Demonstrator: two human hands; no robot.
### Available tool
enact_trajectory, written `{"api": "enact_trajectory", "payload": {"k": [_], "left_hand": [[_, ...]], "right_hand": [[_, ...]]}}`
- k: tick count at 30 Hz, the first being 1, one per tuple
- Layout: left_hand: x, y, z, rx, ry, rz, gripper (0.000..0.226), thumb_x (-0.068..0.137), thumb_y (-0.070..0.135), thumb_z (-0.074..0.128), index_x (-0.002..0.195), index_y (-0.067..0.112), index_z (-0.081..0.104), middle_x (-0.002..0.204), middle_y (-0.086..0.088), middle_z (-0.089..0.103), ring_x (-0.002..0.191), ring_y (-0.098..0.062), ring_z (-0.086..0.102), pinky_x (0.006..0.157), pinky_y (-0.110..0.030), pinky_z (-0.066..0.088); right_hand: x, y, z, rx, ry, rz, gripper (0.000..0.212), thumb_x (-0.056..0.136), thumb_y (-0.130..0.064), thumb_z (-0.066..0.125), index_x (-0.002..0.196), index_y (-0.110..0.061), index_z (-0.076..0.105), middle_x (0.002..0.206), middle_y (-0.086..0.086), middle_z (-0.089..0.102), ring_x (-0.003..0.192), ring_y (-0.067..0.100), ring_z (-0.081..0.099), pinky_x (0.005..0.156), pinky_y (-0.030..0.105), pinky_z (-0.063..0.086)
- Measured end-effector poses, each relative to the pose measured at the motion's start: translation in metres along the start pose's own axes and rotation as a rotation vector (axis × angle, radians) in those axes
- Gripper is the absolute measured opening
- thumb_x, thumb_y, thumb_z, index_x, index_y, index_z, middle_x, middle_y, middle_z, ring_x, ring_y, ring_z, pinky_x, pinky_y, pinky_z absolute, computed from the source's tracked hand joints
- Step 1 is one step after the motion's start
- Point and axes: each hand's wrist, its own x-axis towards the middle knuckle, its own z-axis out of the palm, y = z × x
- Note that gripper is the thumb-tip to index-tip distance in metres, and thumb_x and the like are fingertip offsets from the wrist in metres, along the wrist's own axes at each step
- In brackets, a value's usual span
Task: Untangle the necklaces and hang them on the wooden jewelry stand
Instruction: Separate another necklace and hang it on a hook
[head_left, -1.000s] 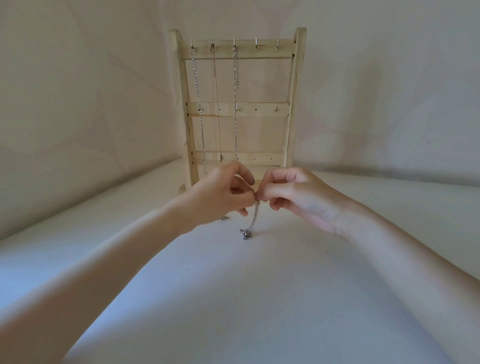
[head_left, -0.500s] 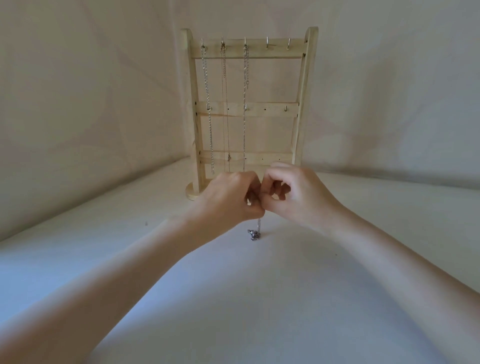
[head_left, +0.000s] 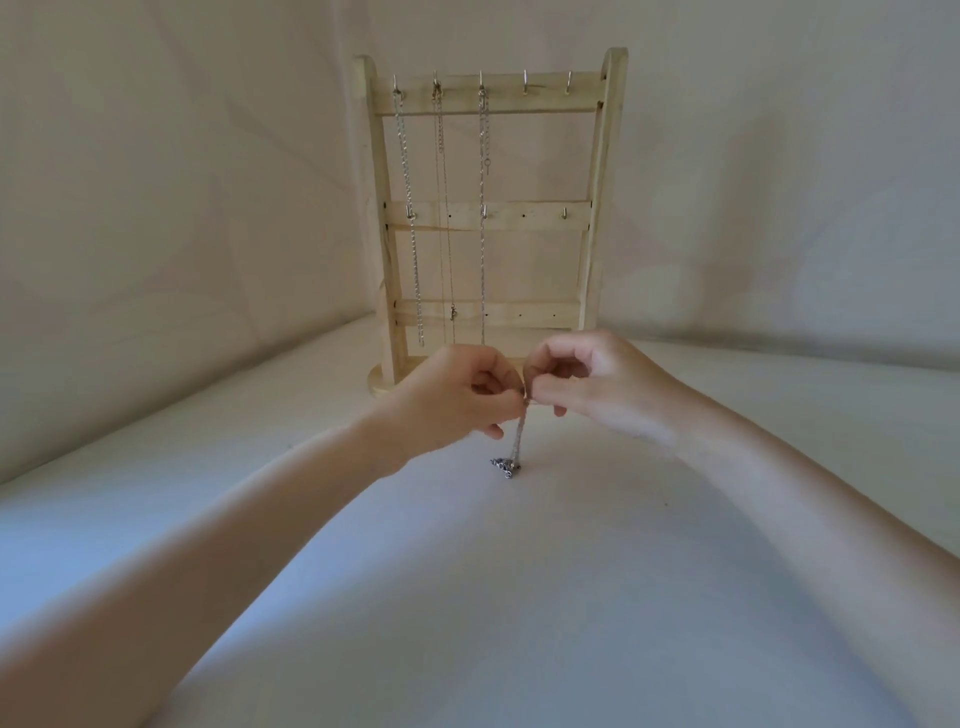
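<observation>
Forearms reach in from the bottom corners across a pale cloth-covered surface (head_left: 519, 597), meeting at the centre of the frame. The left hand (head_left: 452, 400) and right hand (head_left: 597, 382) sit fingertip to fingertip, each with thumb and forefinger pinched together on the top end of a silver necklace (head_left: 517, 439). The chain drops straight down from that shared pinch, and its lower end lies bunched in a small dark heap (head_left: 505, 466) on the cloth just in front of the hands. Just behind the hands stands the wooden jewelry stand (head_left: 602, 208), upright on its base, with three crossbars between two side posts. Three necklaces hang from the left three hooks of the top bar: a chunky chain (head_left: 408, 208) on the left, a fine chain (head_left: 444, 208) beside it, and a third chain (head_left: 482, 208) near the middle. Two hooks (head_left: 548, 89) at the right of the top bar are bare. A creased pale backdrop (head_left: 182, 182) rises behind the stand.
</observation>
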Motion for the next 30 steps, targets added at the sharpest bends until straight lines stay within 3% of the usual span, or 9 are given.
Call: {"api": "enact_trajectory", "payload": {"k": [3, 5, 8, 12, 15, 18, 20, 25, 30], "left_hand": [[0.000, -0.002, 0.004, 0.272, 0.074, 0.189, 0.024, 0.075, 0.002, 0.064, 0.065, 0.022, 0.054, 0.058, 0.011, 0.055, 0.048, 0.005, 0.051, 0.050, -0.006, 0.038], [0.000, -0.001, 0.004, 0.320, 0.094, 0.223, 0.025, 0.075, 0.004, 0.064, 0.064, 0.023, 0.053, 0.059, 0.011, 0.056, 0.049, 0.007, 0.050, 0.051, -0.006, 0.037], [0.002, -0.002, 0.002, 0.200, 0.045, 0.146, 0.017, 0.077, 0.004, 0.061, 0.067, 0.017, 0.057, 0.058, 0.012, 0.060, 0.043, 0.003, 0.049, 0.049, -0.017, 0.040], [0.003, -0.004, -0.003, -0.008, 0.049, 0.049, 0.013, 0.080, 0.006, 0.061, 0.069, 0.012, 0.057, 0.056, 0.012, 0.062, 0.057, -0.003, 0.060, 0.060, -0.021, 0.050], [0.002, 0.001, -0.008, -0.287, 0.027, -0.034, 0.019, 0.087, 0.000, 0.055, 0.070, 0.007, 0.055, 0.063, 0.000, 0.064, 0.058, -0.007, 0.061, 0.061, -0.016, 0.054], [-0.001, 0.000, -0.001, -0.241, 0.012, -0.015, 0.020, 0.087, -0.004, 0.050, 0.071, 0.007, 0.050, 0.061, -0.002, 0.059, 0.052, -0.009, 0.056, 0.049, -0.014, 0.048], [-0.002, 0.000, 0.001, -0.264, 0.015, 0.005, 0.020, 0.089, -0.001, 0.047, 0.072, 0.009, 0.049, 0.060, 0.000, 0.056, 0.051, -0.009, 0.051, 0.049, -0.016, 0.047], [0.004, 0.000, -0.012, -0.366, 0.085, 0.010, 0.021, 0.091, 0.004, 0.045, 0.072, 0.012, 0.051, 0.056, 0.004, 0.055, 0.050, -0.008, 0.051, 0.055, -0.018, 0.050], [0.002, 0.001, -0.008, -0.280, 0.061, 0.052, 0.017, 0.090, 0.004, 0.051, 0.076, 0.012, 0.055, 0.060, 0.000, 0.059, 0.054, -0.009, 0.055, 0.062, -0.019, 0.051]], "right_hand": [[-0.003, 0.000, 0.004, 0.129, 0.024, 0.035, 0.023, 0.080, -0.001, 0.057, 0.062, -0.016, 0.057, 0.060, -0.007, 0.053, 0.053, 0.000, 0.046, 0.056, 0.009, 0.040], [-0.004, -0.001, 0.008, 0.175, 0.068, 0.005, 0.025, 0.079, 0.000, 0.057, 0.060, -0.016, 0.056, 0.056, -0.011, 0.052, 0.052, 0.000, 0.045, 0.055, 0.009, 0.039], [-0.004, 0.000, 0.011, 0.228, 0.123, -0.035, 0.021, 0.078, 0.000, 0.056, 0.062, -0.014, 0.055, 0.056, -0.011, 0.053, 0.055, 0.005, 0.045, 0.058, 0.012, 0.039], [-0.003, -0.002, 0.008, 0.222, 0.099, -0.002, 0.015, 0.081, -0.004, 0.056, 0.066, -0.009, 0.055, 0.055, -0.008, 0.050, 0.056, 0.007, 0.045, 0.060, 0.013, 0.039], [-0.001, -0.001, 0.004, 0.008, 0.071, 0.025, 0.016, 0.079, -0.009, 0.061, 0.064, -0.014, 0.056, 0.056, -0.009, 0.049, 0.053, 0.004, 0.043, 0.053, 0.011, 0.036], [-0.002, 0.003, 0.008, -0.295, -0.024, 0.011, 0.021, 0.074, -0.010, 0.065, 0.061, -0.019, 0.050, 0.062, -0.007, 0.050, 0.059, 0.009, 0.045, 0.059, 0.022, 0.037], [-0.003, 0.008, 0.008, -0.417, -0.039, -0.022, 0.025, 0.072, -0.006, 0.062, 0.060, -0.019, 0.045, 0.063, -0.004, 0.050, 0.063, 0.015, 0.047, 0.061, 0.024, 0.037], [-0.002, 0.012, -0.003, 0.020, 0.092, 0.041, 0.026, 0.078, 0.004, 0.059, 0.063, -0.016, 0.050, 0.077, 0.012, 0.062, 0.065, 0.015, 0.053, 0.067, 0.027, 0.044], [-0.001, 0.007, 0.009, 0.333, -0.021, 0.064, 0.012, 0.080, -0.001, 0.065, 0.086, -0.011, 0.061, 0.077, 0.001, 0.069, 0.076, 0.010, 0.062, 0.070, 0.023, 0.051]]}}
